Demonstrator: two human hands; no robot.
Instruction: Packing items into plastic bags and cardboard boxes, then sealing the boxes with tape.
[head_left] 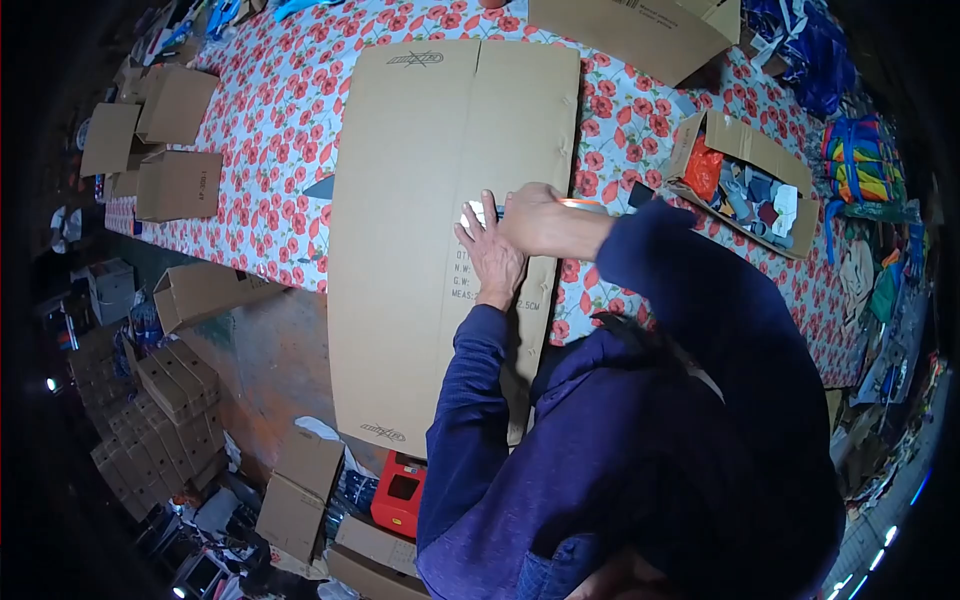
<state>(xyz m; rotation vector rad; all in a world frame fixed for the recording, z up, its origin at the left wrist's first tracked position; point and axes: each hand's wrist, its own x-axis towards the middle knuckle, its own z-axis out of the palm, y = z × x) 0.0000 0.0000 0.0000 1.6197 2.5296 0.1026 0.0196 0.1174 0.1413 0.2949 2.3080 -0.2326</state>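
Observation:
A large flat brown cardboard carton [430, 140] lies on the table with its long side running away from me. On its printed middle my left hand [493, 258] rests flat with fingers spread, beside and partly over a small white piece [474, 213]. My right hand [533, 212] is closed just right of the left fingertips, near the carton's right side. A narrow bluish end shows by its fingers, but the rest of what it grips is hidden. Behind the right wrist, a thin orange-edged strip [582, 204] shows; I cannot tell whether it belongs to the held thing.
A poppy-patterned cloth [270, 130] covers the table. At right stands an open box [790, 165] of fabric pieces; another carton [640, 35] is at the far edge. Small boxes [180, 185] stand at left. On the floor are stacked cartons [165, 420] and a red case [398, 495].

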